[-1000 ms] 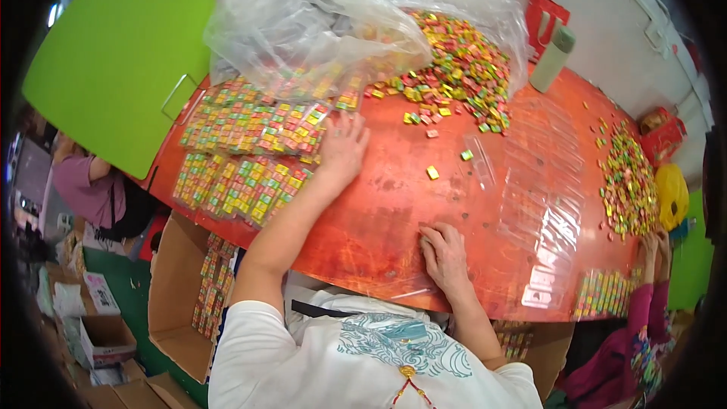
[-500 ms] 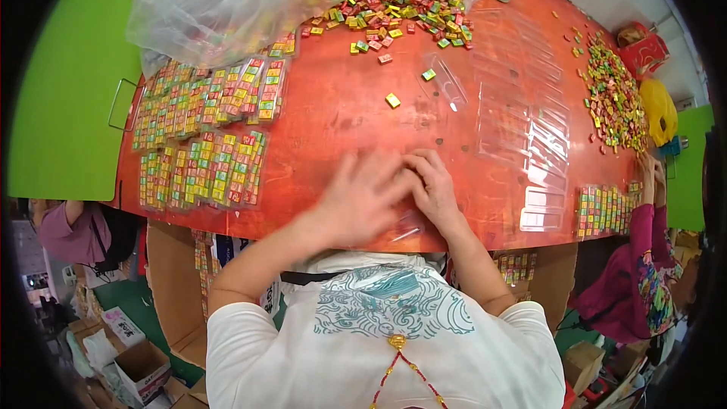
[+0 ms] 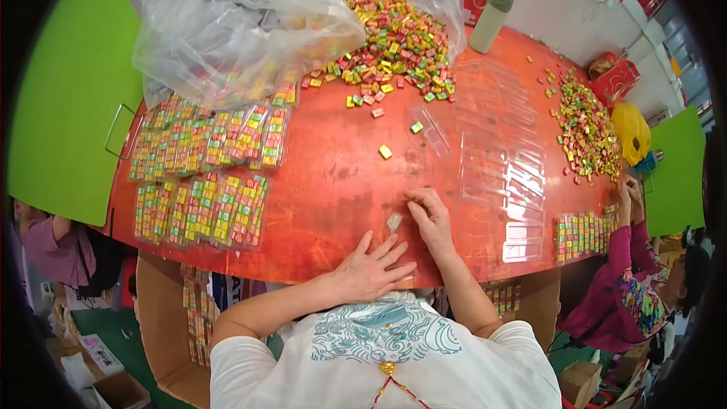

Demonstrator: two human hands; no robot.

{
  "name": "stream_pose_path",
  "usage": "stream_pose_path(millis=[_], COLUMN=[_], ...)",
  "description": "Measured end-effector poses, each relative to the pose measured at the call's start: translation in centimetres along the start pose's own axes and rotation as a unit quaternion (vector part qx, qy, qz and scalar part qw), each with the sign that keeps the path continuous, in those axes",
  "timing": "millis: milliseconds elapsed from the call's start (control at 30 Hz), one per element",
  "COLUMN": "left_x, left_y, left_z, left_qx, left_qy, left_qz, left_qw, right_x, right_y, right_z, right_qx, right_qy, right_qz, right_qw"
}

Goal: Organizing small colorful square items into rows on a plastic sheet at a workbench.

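Note:
My left hand [image 3: 372,271] lies with fingers spread near the front edge of the red table [image 3: 326,208], holding nothing visible. Part of a clear plastic piece [image 3: 410,279] shows beside its fingertips. To the right, my right hand [image 3: 430,218] has its fingers curled in toward the thumb; whether anything is between them is hidden. A small crumpled, pale translucent scrap [image 3: 394,222] sits just left of those fingers. Farther out are a single yellow-wrapped candy-like block [image 3: 385,151] and a greenish-yellow one [image 3: 416,127] beside a clear plastic strip [image 3: 435,136].
Filled clear packs [image 3: 201,208] form rows at left, partly under a plastic bag [image 3: 242,34]. Loose wrapped blocks [image 3: 401,45] are heaped at the back. Clear trays [image 3: 522,216] lie at right. A green bottle [image 3: 492,21] stands behind. A co-worker's hands [image 3: 630,198] are at far right.
My left hand, blurred and beside the right before, has drawn back toward the table edge and spread out. The pale scrap now shows between the hands. The whole view has shifted.

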State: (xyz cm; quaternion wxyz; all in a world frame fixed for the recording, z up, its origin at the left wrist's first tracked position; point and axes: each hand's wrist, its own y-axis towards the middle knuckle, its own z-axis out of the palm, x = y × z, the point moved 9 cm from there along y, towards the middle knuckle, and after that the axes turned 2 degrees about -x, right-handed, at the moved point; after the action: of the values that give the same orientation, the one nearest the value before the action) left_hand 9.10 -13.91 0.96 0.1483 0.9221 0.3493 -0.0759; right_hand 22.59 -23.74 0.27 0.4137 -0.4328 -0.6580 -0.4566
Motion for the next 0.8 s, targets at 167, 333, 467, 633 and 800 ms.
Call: stream_pose_path(millis=[167, 333, 467, 633, 800], left_x=[4.8, 10.3, 10.2, 9.7, 9.8], left_y=[1.4, 2.4, 2.7, 3.2, 3.3], left_z=[-2.3, -2.4, -2.3, -2.5, -2.7], left_qx=[-0.025, -0.032, -0.088, -0.094, -0.104], left_qy=[0.044, 0.033, 0.020, 0.033, 0.028], left_qz=[-0.062, -0.148, -0.162, -0.159, -0.152], left_qw=[0.997, 0.988, 0.983, 0.982, 0.982], right_x=[0.2, 1.2, 0.1, -2.4, -1.3], right_y=[4.7, 13.2, 21.0, 27.6, 23.1], right_z=[0.1, 1.8, 4.2, 8.7, 14.0], right_qx=[0.015, 0.004, -0.006, 0.015, 0.028], right_qy=[-0.050, -0.292, -0.371, -0.389, -0.398], right_qz=[-0.014, -0.149, -0.162, -0.066, -0.233], right_qw=[0.999, 0.945, 0.914, 0.919, 0.887])
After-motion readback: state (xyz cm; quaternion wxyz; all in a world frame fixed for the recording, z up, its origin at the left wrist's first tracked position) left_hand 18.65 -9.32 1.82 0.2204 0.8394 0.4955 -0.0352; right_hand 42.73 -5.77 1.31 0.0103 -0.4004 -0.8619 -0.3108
